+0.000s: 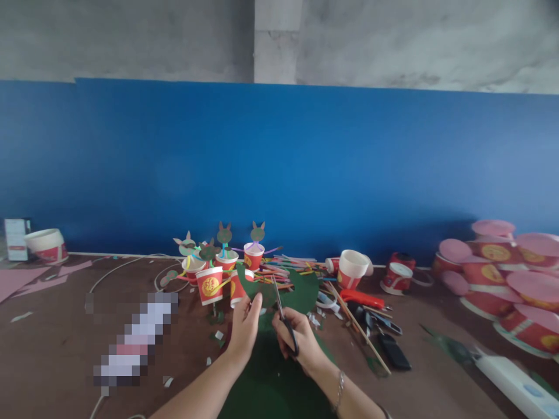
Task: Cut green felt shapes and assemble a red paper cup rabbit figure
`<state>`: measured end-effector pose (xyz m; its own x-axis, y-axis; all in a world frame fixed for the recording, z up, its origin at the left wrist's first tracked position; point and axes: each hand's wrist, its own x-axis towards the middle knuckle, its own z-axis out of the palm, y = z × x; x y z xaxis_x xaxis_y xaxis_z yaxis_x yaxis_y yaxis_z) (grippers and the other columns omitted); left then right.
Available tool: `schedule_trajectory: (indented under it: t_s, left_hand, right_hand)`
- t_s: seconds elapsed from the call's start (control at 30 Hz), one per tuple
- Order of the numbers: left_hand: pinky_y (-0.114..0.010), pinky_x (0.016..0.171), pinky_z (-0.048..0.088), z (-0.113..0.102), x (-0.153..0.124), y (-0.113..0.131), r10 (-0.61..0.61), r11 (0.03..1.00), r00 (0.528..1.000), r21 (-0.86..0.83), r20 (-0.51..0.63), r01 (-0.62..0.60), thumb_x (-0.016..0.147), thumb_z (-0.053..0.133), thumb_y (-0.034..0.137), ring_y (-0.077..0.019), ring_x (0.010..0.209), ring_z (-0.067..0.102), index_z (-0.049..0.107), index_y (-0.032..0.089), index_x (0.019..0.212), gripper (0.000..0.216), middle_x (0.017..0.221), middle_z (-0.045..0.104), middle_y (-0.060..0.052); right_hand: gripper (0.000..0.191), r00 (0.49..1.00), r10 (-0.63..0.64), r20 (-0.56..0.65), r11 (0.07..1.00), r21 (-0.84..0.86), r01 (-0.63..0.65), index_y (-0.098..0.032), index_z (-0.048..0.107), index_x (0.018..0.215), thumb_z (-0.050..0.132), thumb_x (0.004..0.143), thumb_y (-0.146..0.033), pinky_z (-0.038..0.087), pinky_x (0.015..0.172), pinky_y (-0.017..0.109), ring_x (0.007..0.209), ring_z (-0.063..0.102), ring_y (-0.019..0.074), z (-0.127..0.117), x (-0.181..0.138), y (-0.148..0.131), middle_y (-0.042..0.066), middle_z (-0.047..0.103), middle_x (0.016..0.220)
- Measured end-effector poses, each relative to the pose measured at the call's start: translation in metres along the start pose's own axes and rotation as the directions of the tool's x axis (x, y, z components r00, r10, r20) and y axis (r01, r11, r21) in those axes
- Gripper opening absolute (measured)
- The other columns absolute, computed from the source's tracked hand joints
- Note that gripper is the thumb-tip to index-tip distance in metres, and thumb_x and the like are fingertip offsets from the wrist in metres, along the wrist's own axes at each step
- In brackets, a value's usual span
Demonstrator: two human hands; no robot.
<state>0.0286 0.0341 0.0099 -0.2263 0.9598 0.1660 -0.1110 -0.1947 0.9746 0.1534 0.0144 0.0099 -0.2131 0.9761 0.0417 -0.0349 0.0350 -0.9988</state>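
Observation:
My left hand (247,323) pinches a piece of dark green paper (304,289) between thumb and fingers. The paper has a curved, partly cut outline and is held up over the table. In my right hand (301,337) is a pair of scissors (286,320) with dark handles, their blades pointing up and away at the paper. Whether the blades are fully closed is too small to tell. Below both hands lies a larger dark green sheet (275,384). Just beyond stand red-and-white paper cups (210,285) with animal-head cutouts (224,234) on colored stems.
Colored pipe cleaners (283,266) lie behind the paper. To the right are a red-handled tool (362,298), a wooden stick (362,331), keys with a black fob (393,351) and a white glue gun (515,378). Pink-topped cups (493,253) are stacked far right. Paper scraps (219,335) litter the table.

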Motion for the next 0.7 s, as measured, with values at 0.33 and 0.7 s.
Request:
schedule_trajectory:
  t_s: [0.33, 0.7]
  left_hand:
    - [-0.023, 0.058, 0.041, 0.0001, 0.0001, 0.0034, -0.020, 0.999, 0.998, 0.038, -0.059, 0.023, 0.072, 0.059, 0.048, -0.0139, 0.062, 0.053, 0.059, 0.014, 0.069, 0.034, 0.063, 0.057, 0.000]
    - [-0.024, 0.055, 0.036, 0.0019, -0.0023, 0.0048, -0.054, 0.998, 0.998, 0.035, -0.035, 0.056, 0.068, 0.061, 0.051, -0.0126, 0.055, 0.045, 0.051, 0.017, 0.058, 0.037, 0.053, 0.048, 0.003]
  right_hand:
    - [0.044, 1.000, -0.013, 0.021, 1.000, 0.009, 0.013, -0.017, 0.048, 0.067, 0.060, 0.068, -0.059, 0.027, 0.027, 0.014, 0.029, 0.033, 0.0037, -0.0002, 0.0013, 0.0039, -0.009, 0.040, 0.037]
    - [0.040, 1.000, 0.015, 0.017, 1.000, 0.008, -0.015, -0.017, 0.048, 0.068, 0.063, 0.067, -0.054, 0.027, 0.026, 0.013, 0.027, 0.034, 0.0040, 0.0007, 0.0021, 0.0063, -0.010, 0.041, 0.036]
